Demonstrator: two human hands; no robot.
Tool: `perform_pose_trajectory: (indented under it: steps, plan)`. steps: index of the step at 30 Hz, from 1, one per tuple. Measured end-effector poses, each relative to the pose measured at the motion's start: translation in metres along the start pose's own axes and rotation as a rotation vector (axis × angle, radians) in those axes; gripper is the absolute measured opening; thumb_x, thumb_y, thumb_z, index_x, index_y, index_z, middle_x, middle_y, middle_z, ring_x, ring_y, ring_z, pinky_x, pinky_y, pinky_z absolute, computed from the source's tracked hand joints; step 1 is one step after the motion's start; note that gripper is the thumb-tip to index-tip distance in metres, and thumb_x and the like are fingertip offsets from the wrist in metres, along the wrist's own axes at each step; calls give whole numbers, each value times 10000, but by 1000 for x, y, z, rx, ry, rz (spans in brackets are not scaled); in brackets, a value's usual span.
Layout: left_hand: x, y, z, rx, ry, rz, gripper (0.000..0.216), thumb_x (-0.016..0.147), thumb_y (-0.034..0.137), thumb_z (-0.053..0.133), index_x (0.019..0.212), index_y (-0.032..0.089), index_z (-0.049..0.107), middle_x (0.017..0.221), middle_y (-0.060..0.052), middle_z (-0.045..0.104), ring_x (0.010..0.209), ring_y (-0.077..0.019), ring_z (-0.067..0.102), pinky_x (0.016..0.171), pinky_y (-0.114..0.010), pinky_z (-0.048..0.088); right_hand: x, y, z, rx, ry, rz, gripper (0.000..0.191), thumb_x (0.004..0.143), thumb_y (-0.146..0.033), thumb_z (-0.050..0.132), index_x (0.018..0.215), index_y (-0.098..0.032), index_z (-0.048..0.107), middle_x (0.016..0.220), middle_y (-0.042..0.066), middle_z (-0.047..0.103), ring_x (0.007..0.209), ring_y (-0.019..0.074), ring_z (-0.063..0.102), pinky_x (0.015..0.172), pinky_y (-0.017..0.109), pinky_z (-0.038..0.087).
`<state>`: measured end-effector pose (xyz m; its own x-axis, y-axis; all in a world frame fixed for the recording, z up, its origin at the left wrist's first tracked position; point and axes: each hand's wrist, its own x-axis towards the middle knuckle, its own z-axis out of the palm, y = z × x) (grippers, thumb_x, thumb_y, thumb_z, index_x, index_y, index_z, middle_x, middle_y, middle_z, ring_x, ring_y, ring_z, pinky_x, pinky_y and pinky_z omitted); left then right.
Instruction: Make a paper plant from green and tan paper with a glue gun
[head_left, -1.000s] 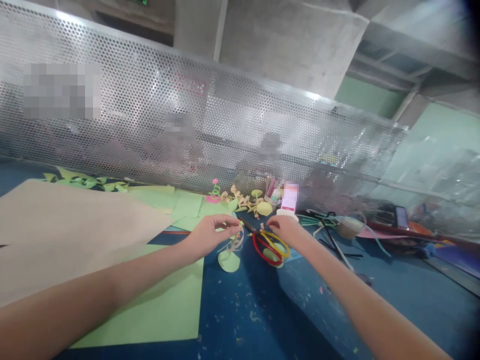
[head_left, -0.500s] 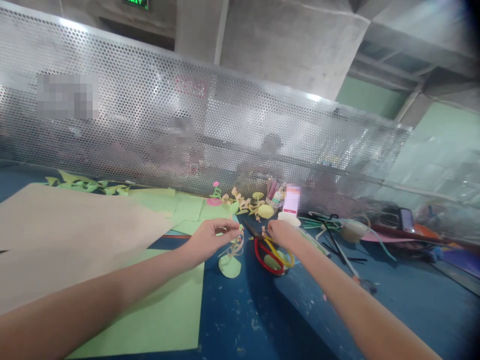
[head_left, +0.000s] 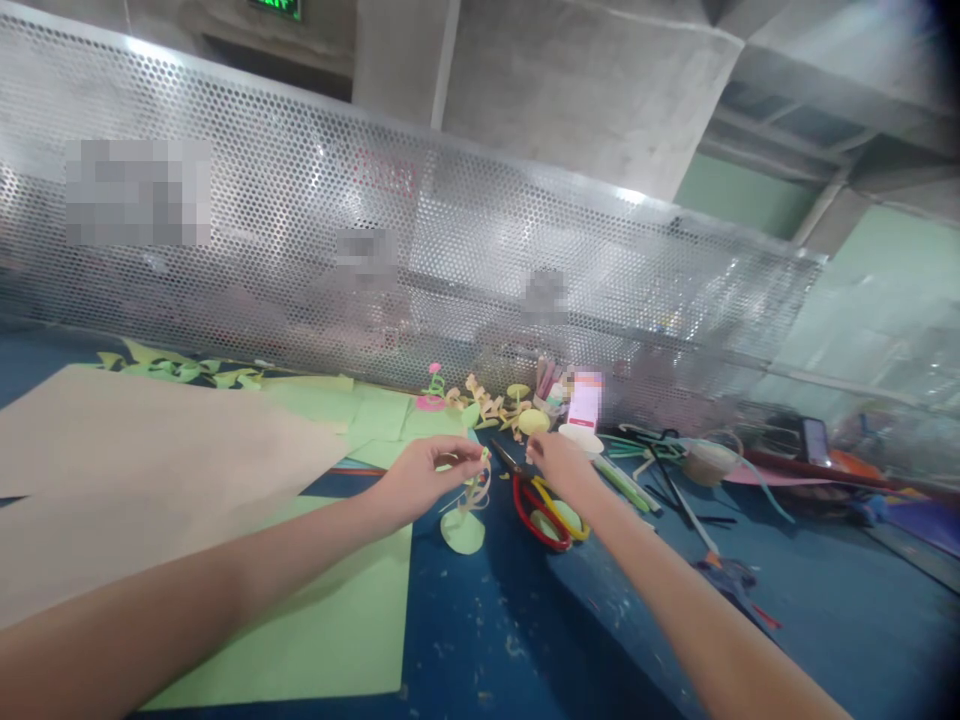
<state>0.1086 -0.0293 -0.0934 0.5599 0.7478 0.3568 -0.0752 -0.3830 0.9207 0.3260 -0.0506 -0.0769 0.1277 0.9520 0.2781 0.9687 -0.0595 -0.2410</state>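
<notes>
Near the middle of the table, my left hand (head_left: 431,478) pinches the top of a small paper stand (head_left: 463,531). The stand has a round light-green base and thin curled strips of pale paper hanging around its stem. My right hand (head_left: 559,465) is closed at the fingertips, just beyond a pair of scissors (head_left: 553,522); a tiny pale bit shows at its fingers, too small to name. The scissors have a red and a yellow handle loop and lie on the blue table, blades pointing away. Green paper shows through the loops.
A green sheet (head_left: 352,610) and large beige sheets (head_left: 150,430) cover the left side. Behind my hands stand a pink-and-green paper piece (head_left: 433,402), yellow paper curls (head_left: 489,408) and a phone (head_left: 585,402). Pens and cords lie right. A perforated metal screen (head_left: 480,230) runs along the back.
My right hand has shifted slightly up and left, and less of the small pale bit shows at its fingers. My left hand stays on the paper stand.
</notes>
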Motion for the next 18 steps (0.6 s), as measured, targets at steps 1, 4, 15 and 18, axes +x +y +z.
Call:
perform_pose_trajectory:
  steps: [1, 4, 15, 18]
  plan:
    - [0, 1, 0, -15, -2, -9, 299, 693, 399, 627, 870, 159, 649, 899, -59, 664, 868, -193, 598, 825, -312, 441, -4, -5, -4, 57, 44, -23, 164, 851, -229, 467, 910, -140, 592, 893, 85, 644, 838, 171, 596, 771, 319, 454]
    - [0, 5, -1, -62, -27, -36, 302, 699, 391, 623, 881, 152, 652, 894, -60, 666, 858, -192, 600, 810, -311, 444, -22, -25, -15, 253, 115, -110, 213, 858, -299, 436, 981, -181, 564, 920, 35, 662, 816, 122, 611, 736, 237, 469]
    - [-1, 6, -2, -109, -44, -24, 312, 705, 354, 626, 953, 165, 622, 929, -57, 662, 876, -187, 601, 812, -319, 449, -63, -67, -12, 903, 196, -86, 234, 734, -368, 589, 856, -170, 618, 798, 45, 673, 735, 171, 630, 724, 299, 499]
    - [-2, 6, -1, -117, -48, -13, 270, 696, 331, 636, 900, 154, 634, 887, -54, 668, 842, -177, 609, 809, -310, 452, -63, -68, -10, 921, 201, -73, 236, 722, -377, 599, 830, -168, 606, 791, 43, 669, 722, 170, 629, 716, 297, 501]
